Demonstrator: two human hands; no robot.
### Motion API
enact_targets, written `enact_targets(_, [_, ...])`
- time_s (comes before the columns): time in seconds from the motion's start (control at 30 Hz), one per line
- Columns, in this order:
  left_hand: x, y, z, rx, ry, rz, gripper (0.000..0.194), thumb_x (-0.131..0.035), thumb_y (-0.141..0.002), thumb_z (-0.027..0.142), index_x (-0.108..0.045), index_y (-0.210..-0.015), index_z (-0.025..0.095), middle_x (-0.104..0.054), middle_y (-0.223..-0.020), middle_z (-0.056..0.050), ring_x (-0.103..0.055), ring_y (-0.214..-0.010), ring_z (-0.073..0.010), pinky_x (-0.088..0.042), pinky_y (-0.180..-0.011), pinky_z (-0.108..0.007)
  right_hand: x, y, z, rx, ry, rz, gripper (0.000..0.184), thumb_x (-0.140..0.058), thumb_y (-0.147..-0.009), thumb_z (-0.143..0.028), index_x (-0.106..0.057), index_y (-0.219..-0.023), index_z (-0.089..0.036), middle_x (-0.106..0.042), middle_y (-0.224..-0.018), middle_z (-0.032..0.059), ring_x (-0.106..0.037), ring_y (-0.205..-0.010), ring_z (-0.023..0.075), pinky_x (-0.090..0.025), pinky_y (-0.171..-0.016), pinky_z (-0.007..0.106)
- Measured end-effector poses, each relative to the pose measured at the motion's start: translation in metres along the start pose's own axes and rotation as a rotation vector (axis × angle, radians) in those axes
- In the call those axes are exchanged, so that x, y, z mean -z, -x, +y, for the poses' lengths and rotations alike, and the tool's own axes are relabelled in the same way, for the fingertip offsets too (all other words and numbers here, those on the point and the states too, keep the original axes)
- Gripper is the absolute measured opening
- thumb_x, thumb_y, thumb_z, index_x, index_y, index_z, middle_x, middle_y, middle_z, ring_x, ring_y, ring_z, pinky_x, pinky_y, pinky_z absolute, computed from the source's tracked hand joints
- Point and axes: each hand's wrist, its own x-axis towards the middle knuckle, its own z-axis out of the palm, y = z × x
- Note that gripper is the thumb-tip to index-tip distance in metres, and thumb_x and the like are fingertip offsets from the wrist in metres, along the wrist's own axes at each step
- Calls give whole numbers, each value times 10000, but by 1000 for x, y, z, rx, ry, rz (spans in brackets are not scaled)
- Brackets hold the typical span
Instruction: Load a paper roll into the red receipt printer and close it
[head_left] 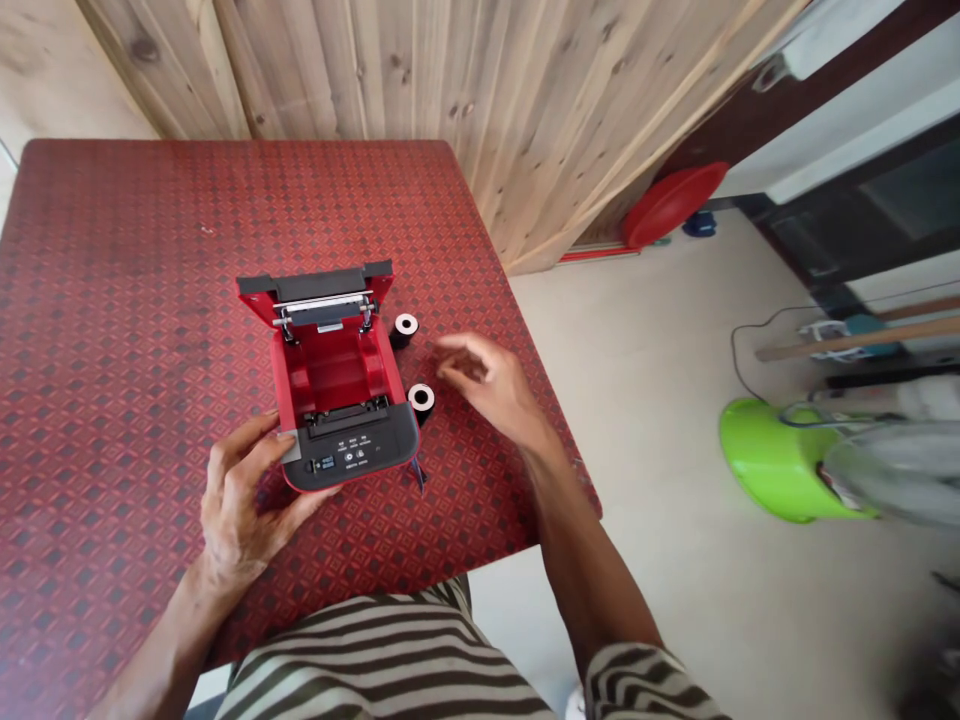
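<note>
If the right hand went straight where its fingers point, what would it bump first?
Probably the farther black-and-white roll, beside the open printer. How high the right hand hovers is unclear, so it might pass above.

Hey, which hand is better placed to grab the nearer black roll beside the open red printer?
Likely the right hand: it looks free and is close beside the nearer black roll. The left hand is on the other side, holding the open red printer by its near left corner.
</note>
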Motion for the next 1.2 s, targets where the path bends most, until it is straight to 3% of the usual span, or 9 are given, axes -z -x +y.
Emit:
enact_targets(0.1, [1,0,1,29,4,-11,788,-930,-746,297,-535,-1423,221,-668,-1285,-134,-683,-1174,-272,-620,-944,-434,-3,28,-1,-34,-10,-150,413,-747,-842,-219,-703,-1252,-247,-770,-1153,53,-711,-928,193,-575,-841,378])
enact_targets(0.3, [-1,3,0,27,7,0,780,-926,-752,333,-532,-1417,225,-667,-1292,-134,-687,-1181,-269,-628,-947,-427,-26,42,-5,63,61,36,227,-721,-887,-215,-749,-1109,-254,-779,-1065,32,-713,-932,200,-565,-871,382])
enact_targets(0.43, [-2,4,0,17,8,2,735,-898,-784,362,-537,-1398,180,-662,-1285,-163,-681,-1197,-273,-627,-963,-419,-5,38,-55,247,128,89,256,-722,-936,-205,-712,-1186,-263,-763,-1151,38,-712,-1056,227,-557,-960,426])
enact_targets(0.53, [-2,5,1,17,5,7,695,-866,-817,401,-536,-1389,186,-655,-1290,-154,-685,-1191,-265,-629,-952,-397,-3,24,-102,508,349,-92,328,-718,-971,-208,-667,-1294,-237,-760,-1207,72,-691,-1099,244,-540,-1001,446])
enact_targets(0.6, [-2,5,1,30,0,-1,656,-834,-852,405,-527,-1395,199,-651,-1297,-145,-687,-1188,-255,-627,-953,-382,-17,11,-123,579,563,-225,286,-662,-1000,-163,-665,-1285,-178,-756,-1193,104,-678,-1089,247,-540,-988,431])
enact_targets(0.73, [-2,6,2,38,1,-19,674,-839,-841,419,-519,-1395,204,-652,-1297,-139,-692,-1182,-252,-625,-962,-372,-57,-18,-134,497,956,-423,188,-586,-1012,-77,-710,-1143,-129,-756,-1048,119,-698,-977,238,-536,-786,341])
enact_targets(0.83, [-3,9,3,55,14,-30,652,-830,-850,418,-528,-1384,199,-645,-1313,-149,-687,-1189,-251,-627,-957,-367,-74,-31,-135,458,1065,-496,208,-555,-1009,-46,-736,-1071,-127,-766,-1004,126,-718,-950,239,-496,-711,322])
enact_targets(1.0, [-3,11,3,81,39,-47,649,-828,-855,395,-529,-1395,194,-635,-1321,-153,-674,-1218,-248,-622,-973,-362,-82,-45,-132,428,1110,-598,232,-555,-996,-46,-773,-978,-126,-785,-925,137,-743,-812,252,-458,-630,335])
enact_targets(1.2, [-2,11,3,66,43,-53,629,-827,-856,381,-540,-1369,156,-629,-1311,-171,-668,-1213,-244,-619,-972,-348,-85,-49,-124,411,1057,-588,244,-552,-985,-34,-778,-971,-123,-783,-903,143,-751,-802,260,-531,-674,351])
